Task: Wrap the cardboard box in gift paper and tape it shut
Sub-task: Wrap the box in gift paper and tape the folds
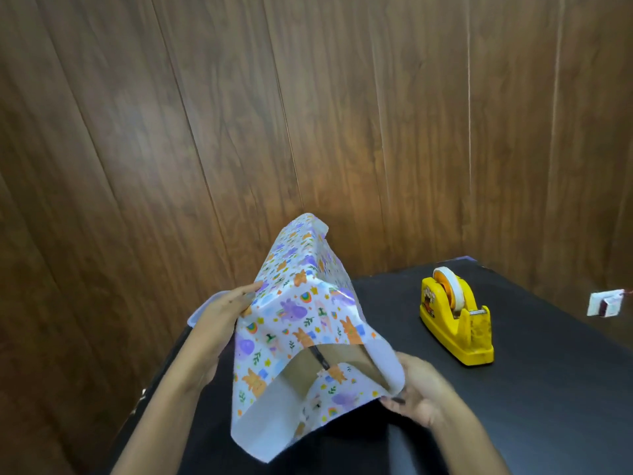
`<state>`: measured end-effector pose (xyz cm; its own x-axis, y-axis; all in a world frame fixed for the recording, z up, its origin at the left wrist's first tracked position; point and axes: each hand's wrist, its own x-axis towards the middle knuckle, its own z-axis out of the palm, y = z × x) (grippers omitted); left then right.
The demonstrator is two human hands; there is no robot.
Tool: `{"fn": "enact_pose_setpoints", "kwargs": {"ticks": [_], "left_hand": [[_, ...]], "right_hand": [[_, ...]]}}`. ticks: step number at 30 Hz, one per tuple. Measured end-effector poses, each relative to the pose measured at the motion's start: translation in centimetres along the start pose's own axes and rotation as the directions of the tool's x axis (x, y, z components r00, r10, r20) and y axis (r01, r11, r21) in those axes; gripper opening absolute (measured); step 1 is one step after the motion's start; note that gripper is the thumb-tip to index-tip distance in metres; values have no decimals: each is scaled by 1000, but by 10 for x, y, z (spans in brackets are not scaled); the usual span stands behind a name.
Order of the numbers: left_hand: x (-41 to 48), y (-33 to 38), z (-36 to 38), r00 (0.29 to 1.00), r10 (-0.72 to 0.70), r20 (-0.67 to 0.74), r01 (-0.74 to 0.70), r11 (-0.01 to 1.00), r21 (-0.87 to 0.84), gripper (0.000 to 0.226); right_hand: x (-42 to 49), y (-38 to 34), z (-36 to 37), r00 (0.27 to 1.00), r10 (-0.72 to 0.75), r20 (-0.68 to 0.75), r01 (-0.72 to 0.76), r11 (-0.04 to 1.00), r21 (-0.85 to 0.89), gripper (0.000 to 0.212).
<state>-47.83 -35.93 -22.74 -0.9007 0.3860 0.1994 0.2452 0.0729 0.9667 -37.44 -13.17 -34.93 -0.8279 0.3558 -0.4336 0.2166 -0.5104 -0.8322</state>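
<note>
From the head camera we see the cardboard box [346, 363] tilted up over the near left part of the dark surface [531, 406], most of it already covered by the gift paper [298, 313]. Its near end is still bare, brown between loose flaps. The left hand [222, 313] lies against the left side with fingers fairly straight, its grip not closed, pressing paper to the box. The right hand [423, 394] has its grip closed on the paper's lower right flap, fingertips curled under the edge. A yellow tape dispenser [457, 320] stands on the surface to the right, well apart from the box, with a wooden wall [239, 132] behind.
</note>
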Motion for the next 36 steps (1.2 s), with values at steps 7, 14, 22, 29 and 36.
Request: {"fn": "enact_pose_setpoints", "kwargs": {"ticks": [7, 14, 22, 29, 36], "left_hand": [[-26, -40, 18, 988, -131, 82, 150, 943, -296, 29], [-38, -76, 55, 951, -308, 35, 305, 905, -296, 29], [-39, -61, 69, 970, -233, 68, 236, 839, -490, 35], [-31, -64, 63, 986, -167, 21, 163, 913, -373, 33], [-37, -75, 52, 924, 133, -359, -108, 990, 88, 28]], "right_hand": [[-61, -68, -16, 914, -388, -118, 388, 921, -27, 10], [-26, -68, -15, 887, -452, -98, 402, 859, -317, 21], [-17, -53, -27, 972, -231, 33, 233, 959, -159, 32], [-15, -52, -17, 978, -199, 67, 209, 949, -237, 29], [-27, -51, -9, 682, -730, -33, 498, 498, -710, 24]]}}
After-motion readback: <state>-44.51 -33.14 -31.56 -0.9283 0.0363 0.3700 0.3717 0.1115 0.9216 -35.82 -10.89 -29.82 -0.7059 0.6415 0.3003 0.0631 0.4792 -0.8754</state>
